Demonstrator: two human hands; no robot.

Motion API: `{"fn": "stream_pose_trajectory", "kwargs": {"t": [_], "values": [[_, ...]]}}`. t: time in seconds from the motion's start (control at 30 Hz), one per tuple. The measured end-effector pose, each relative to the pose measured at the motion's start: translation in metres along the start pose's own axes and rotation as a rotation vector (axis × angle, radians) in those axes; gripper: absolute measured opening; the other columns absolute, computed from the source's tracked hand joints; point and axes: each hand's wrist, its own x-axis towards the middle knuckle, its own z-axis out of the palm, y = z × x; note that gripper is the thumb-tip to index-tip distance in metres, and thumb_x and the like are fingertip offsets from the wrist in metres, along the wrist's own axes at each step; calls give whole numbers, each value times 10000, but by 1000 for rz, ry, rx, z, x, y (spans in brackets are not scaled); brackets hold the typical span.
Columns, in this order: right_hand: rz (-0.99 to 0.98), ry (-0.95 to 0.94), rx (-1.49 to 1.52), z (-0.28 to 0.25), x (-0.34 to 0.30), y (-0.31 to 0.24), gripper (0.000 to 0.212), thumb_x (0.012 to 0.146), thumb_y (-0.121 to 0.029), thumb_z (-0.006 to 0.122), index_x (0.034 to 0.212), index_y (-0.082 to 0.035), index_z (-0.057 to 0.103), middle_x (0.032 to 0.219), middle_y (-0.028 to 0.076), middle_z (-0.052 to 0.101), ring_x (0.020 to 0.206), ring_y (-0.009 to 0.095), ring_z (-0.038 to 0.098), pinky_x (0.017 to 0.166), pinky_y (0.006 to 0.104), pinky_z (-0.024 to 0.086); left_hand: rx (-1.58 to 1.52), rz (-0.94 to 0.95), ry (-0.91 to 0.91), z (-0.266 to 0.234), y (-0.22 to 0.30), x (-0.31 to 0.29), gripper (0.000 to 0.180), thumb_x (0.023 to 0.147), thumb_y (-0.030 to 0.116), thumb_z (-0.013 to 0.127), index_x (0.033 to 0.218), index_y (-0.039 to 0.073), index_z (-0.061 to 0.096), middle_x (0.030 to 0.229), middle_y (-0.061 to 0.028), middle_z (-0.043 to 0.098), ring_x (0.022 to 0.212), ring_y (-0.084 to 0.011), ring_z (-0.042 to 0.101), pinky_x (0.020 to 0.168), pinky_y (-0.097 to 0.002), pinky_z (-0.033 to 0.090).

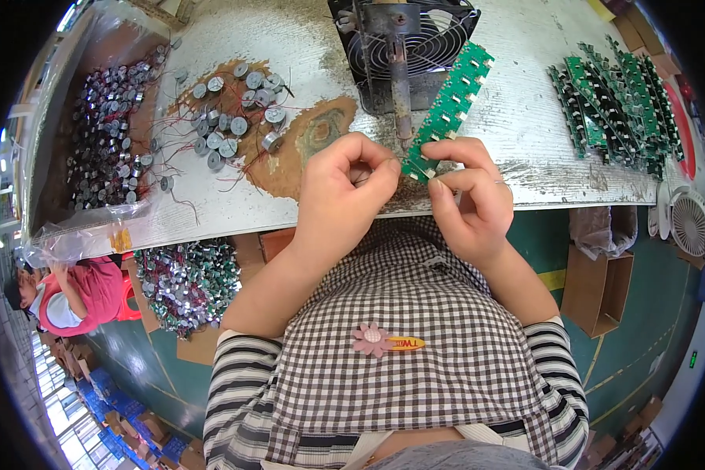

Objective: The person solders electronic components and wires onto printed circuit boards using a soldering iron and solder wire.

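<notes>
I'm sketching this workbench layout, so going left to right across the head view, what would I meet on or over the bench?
Box of round metal parts → loose round metal parts → left hand → green circuit board strip → pile of green circuit boards.

Green circuit board [450,103]: one long, narrow strip, component side up, small white connectors [471,98] spaced along right-hand edge. Held aslant, right of view's centre; near end leftward, partly covered, far end rightward.
</notes>
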Motion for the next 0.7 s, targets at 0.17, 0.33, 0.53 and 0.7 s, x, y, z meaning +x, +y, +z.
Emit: {"fn": "stream_pose_trajectory", "kwargs": {"t": [0.17,0.33,0.53,0.7], "values": [[-56,14,-32,1,12,-1,148,722,88,633,771,11,516,996,201,624,825,298,599,714,358,483,12,58,11,-2,-2,5,92,808,57,643,783,-12,589,714,4,593,618,-27,514,545,-188,409],[-22,4,-3,1,0,0,147,723,83,636,772,12,517,997,205,625,825,297,602,718,359,484,7,26,29,-1,-5,-1,92,794,54,648,765,-12,590,697,6,588,600,-23,502,527,-189,396],[30,19,17,2,-3,-2,142,725,85,636,781,14,526,1007,208,626,839,298,605,729,357,486,138,44,-36,-4,-6,0,63,841,35,629,828,11,572,818,-3,595,642,-17,501,524,-167,397],[12,29,1,2,4,-2,140,729,84,638,784,19,527,1008,212,627,848,298,606,735,354,488,108,83,-9,-4,-1,4,67,840,36,627,815,7,572,814,0,598,648,-17,501,549,-165,400]]}}
